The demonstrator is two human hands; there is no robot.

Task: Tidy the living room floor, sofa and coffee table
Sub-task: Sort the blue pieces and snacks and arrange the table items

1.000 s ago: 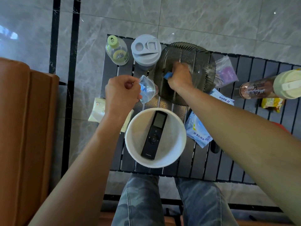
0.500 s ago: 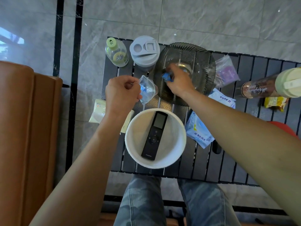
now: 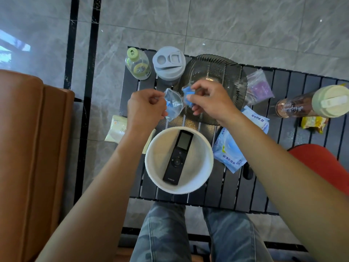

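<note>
Evidently the left hand (image 3: 146, 108) pinches the edge of a small clear plastic bag (image 3: 172, 104) with blue pieces inside, holding it up over the black slatted coffee table (image 3: 283, 133), probably so it can take more. The right hand (image 3: 211, 100) pinches a small blue wrapped piece (image 3: 188, 96) just beside the bag, above the near rim of the smoky ribbed glass dish (image 3: 217, 72), likely to drop it in. A black remote control (image 3: 178, 157) lies in the round white bowl (image 3: 149, 167), seemingly gathered there. The pale blue wipe packet (image 3: 228, 156) reads 超净化纯水. The remote's brand mark is too small to read, and the script on the tinted bottle (image 3: 294, 108) is unclear.
</note>
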